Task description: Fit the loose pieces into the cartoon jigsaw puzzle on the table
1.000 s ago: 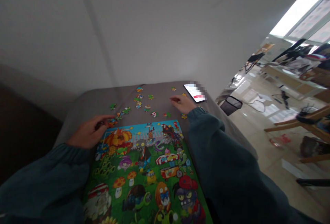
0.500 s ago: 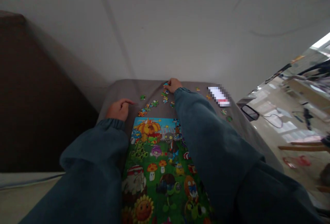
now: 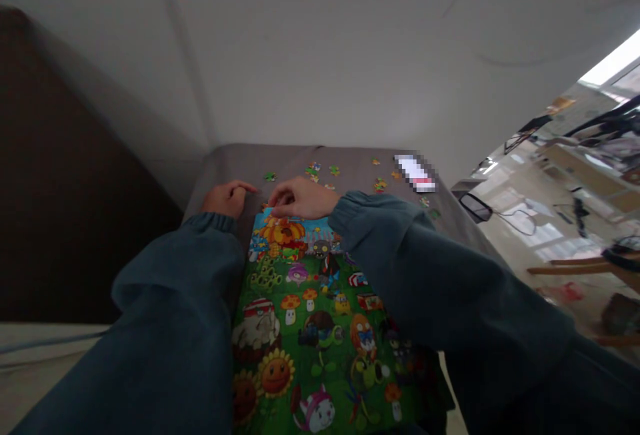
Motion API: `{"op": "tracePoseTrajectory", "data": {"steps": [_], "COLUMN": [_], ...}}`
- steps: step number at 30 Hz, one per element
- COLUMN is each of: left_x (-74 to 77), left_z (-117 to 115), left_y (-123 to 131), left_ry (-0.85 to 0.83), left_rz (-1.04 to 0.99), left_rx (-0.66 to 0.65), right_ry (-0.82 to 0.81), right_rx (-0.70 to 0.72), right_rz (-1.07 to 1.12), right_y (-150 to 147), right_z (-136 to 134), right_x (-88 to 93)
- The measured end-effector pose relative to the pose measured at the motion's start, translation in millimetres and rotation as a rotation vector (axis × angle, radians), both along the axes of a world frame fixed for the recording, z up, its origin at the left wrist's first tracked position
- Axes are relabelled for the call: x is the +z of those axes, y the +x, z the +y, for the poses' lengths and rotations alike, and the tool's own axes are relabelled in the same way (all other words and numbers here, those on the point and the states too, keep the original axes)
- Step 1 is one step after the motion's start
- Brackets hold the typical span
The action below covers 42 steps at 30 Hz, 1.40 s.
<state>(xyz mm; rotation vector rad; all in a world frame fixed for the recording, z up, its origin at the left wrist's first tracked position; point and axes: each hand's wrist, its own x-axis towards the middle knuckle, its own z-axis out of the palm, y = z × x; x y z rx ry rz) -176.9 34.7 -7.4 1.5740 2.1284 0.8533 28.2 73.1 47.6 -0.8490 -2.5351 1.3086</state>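
Observation:
A long colourful puzzle [image 3: 320, 301] with cartoon plants and figures lies on the grey surface. Over its top left edge is my right hand [image 3: 303, 199], its thumb and forefinger pinched on a small blue puzzle piece [image 3: 269, 211]. My left hand [image 3: 225, 200] rests on the surface left of the puzzle's top corner, fingers curled and the index finger pointing right; whether anything is under them is hidden. Loose pieces lie beyond my hands: a green piece [image 3: 271, 176], a small cluster [image 3: 313, 169] and another green piece [image 3: 335, 170].
More loose pieces [image 3: 381, 185] lie to the right, near a phone with a blurred screen [image 3: 416, 173]. A pale wall [image 3: 320, 55] rises behind the surface. Dark brown furniture [image 3: 60, 188] stands at the left. A black-rimmed object [image 3: 476, 207] is beyond the right edge.
My right hand has come back from the far pieces, left and nearer, to the puzzle's top edge with a blue piece. My left hand stays beside the puzzle. The view has shifted slightly.

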Motion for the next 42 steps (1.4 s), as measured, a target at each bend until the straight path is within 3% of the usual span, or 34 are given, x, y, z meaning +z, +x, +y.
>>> {"op": "tracePoseTrajectory", "data": {"steps": [7,15,18,21,24,29,42], "left_x": [-5.9,-9.6,-13.8,-16.0,-14.6,-10.1,1.1], "left_z": [6.4,4.2,1.8,1.6,1.5,-0.9,-5.2], "left_y": [-8.5,-16.4,-18.3,-19.0,-17.9,-13.1,-8.3], "left_ry": [-0.025,-0.020,-0.014,-0.022,-0.033,-0.045,-0.062], "left_rz": [0.019,-0.036,-0.042,-0.041,-0.048,-0.088,-0.156], "left_rx": [-0.059,-0.402,-0.464,-0.473,-0.457,-0.418,-0.322], "right_ry": [0.129,0.302,0.509,0.704,0.731,0.770,0.887], "right_rx": [-0.066,-0.105,-0.003,0.216,0.321,0.354,0.305], "right_rz": [-0.127,-0.165,-0.151,-0.179,-0.184,-0.163,-0.270], "right_y": [-14.9,-12.1,5.4,24.9,36.9,40.8,33.8], "right_z": [-10.8,-21.6,-28.3,-34.3,-36.4,-33.7,-42.4], "right_x": [-7.6,-11.1,-10.4,-13.6,-21.0,-30.0,-30.3]}}
